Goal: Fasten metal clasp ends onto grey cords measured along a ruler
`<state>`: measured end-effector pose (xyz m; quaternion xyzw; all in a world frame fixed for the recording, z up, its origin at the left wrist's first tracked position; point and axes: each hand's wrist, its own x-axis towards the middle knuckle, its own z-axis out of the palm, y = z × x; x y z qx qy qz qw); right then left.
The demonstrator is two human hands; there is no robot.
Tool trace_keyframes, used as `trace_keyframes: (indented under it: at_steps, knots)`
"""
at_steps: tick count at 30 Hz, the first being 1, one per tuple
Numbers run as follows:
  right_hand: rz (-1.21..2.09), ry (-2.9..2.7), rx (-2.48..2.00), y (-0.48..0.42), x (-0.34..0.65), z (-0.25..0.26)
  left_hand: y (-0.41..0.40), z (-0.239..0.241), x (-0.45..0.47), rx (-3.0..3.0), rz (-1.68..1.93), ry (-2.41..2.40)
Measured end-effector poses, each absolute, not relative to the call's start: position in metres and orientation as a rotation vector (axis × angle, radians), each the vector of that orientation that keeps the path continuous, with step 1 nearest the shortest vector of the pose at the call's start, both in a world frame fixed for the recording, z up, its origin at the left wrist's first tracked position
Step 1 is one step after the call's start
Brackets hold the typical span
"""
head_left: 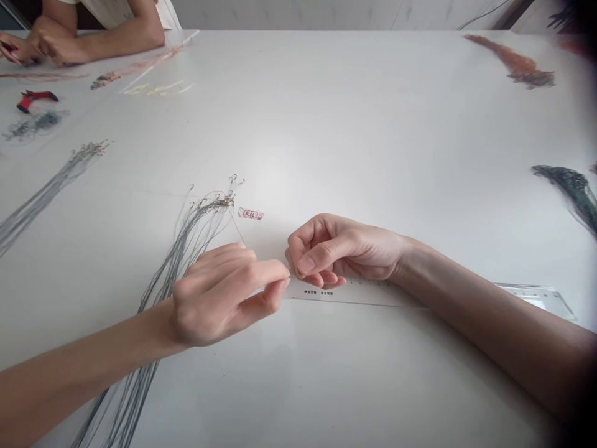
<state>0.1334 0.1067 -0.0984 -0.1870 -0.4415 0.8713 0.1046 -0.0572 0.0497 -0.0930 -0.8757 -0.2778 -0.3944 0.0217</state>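
Thin line (290, 276) lies crosswise between the hands — left fingers (265, 274) and right fingers (306, 265) both pinched closed on it, tips almost touching.

Fine line (291, 276) pinched between the fingertips of the left hand (224, 298) and right hand (336, 252), too thin to trace where the hands cover it. At 7 o'clock, a grey line bundle (161, 298) passes beneath the left hand and runs off the lower edge. Printing on the paper strip (359, 289) and red-marked tag (250, 214) is too small to read. At 3 o'clock, a dark green bundle (571, 190) is blurred and cut off by the right edge. At 11 o'clock, a co-worker's forearms (121, 40) are cut off by the upper edge.
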Motion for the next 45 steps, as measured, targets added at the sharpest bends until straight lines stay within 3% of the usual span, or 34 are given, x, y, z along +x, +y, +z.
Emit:
trace_keyframes:
  at_steps: [45]
  knots:
    - [2.555,-1.336,-0.569,0.1066,0.1321,-0.0959,0.0494,-0.0938,-0.055,-2.728,-1.253,-0.863]
